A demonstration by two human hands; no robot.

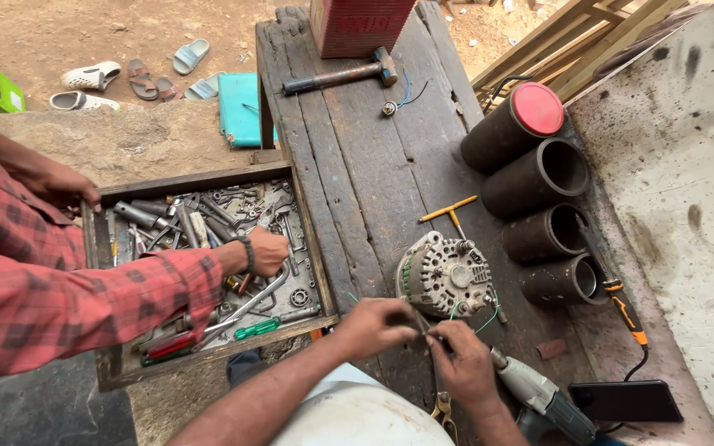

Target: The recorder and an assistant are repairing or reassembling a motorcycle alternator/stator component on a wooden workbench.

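Note:
A silver alternator (444,277) with green wires sits on the dark wooden workbench (357,165). Just in front of it my left hand (378,326) and my right hand (463,363) meet, fingertips pinched together on a thin wire end (425,330); what exactly is pinched is too small to tell. A yellow T-handle tool (449,211) lies just behind the alternator. Yellow-handled pliers (442,410) lie under my right wrist.
A co-worker in a red plaid sleeve has one hand (262,252) in an open drawer of tools (208,248). Several black pipes (539,190) lie at the right, with a power drill (543,400), a phone (625,400), and an orange-handled tool (625,310). A hammer (340,76) and a red box (361,25) are at the far end.

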